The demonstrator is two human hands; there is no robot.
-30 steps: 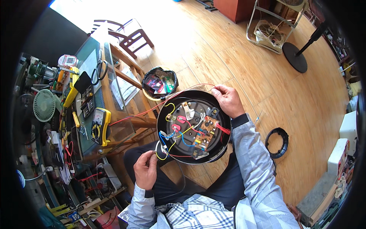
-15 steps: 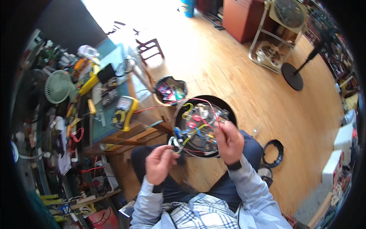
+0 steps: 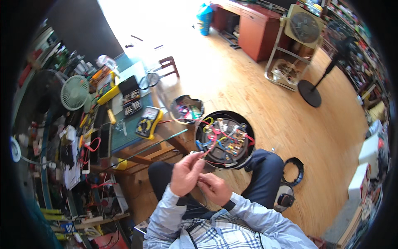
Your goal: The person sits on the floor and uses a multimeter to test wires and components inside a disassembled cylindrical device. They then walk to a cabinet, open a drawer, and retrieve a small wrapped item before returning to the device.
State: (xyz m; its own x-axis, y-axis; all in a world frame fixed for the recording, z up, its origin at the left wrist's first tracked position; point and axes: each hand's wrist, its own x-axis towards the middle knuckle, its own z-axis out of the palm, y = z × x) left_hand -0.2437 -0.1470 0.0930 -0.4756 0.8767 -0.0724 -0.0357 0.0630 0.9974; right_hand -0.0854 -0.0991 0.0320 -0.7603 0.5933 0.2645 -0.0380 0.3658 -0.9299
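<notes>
Between my knees rests a round black appliance base (image 3: 201, 132), open at the top, with a circuit board (image 3: 235, 143) and red, blue and yellow wires inside. My left hand (image 3: 186, 173) is closed at the base's near left edge, its fingertips pinching a red wire (image 3: 210, 152). Just below and to the right, my right hand (image 3: 215, 189) is closed, fingertips touching the left hand; what it pinches is hidden. A yellow multimeter (image 3: 148, 123) lies on the table to the left, and its red lead (image 3: 168, 121) runs across to the base.
The worktable (image 3: 124, 141) at the left holds a black tool case (image 3: 131, 96) and a small fan (image 3: 75, 93). A bin (image 3: 176, 108) of scraps stands beyond the base. On the floor at the right lie a black ring (image 3: 299, 171) and a fan stand's round foot (image 3: 310, 93).
My right hand has come down and left, away from the base's right side, to meet my left hand. My left hand has shifted slightly right. The view has tilted a little.
</notes>
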